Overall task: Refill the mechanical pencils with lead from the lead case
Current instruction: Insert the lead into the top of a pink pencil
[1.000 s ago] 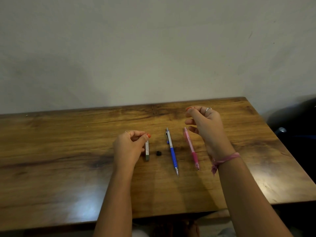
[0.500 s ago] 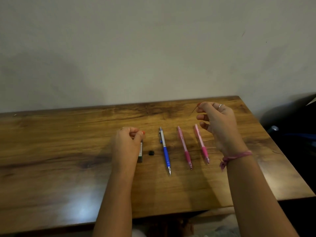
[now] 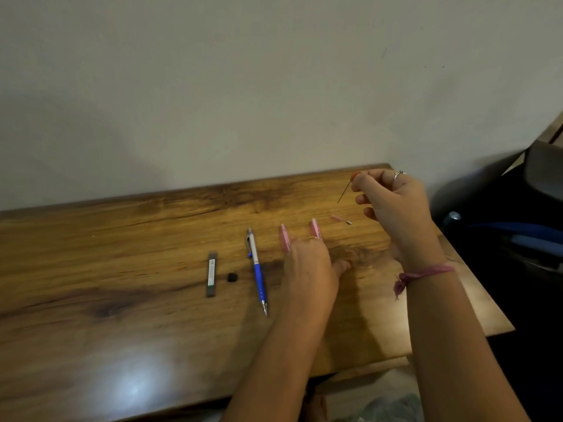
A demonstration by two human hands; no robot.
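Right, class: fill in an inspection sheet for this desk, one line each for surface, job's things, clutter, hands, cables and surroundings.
Surface: wooden table, glare patch near the front.
Job's things: lead case lying flat, black cap beside it; blue pencil; two pink pencils, partly hidden; small loose parts.
Clutter: nothing seen.
Hands: left hand over the pink pencils; right hand pinches a lead.
Cables: nothing seen.
Surroundings: plain wall; dark chair at right.
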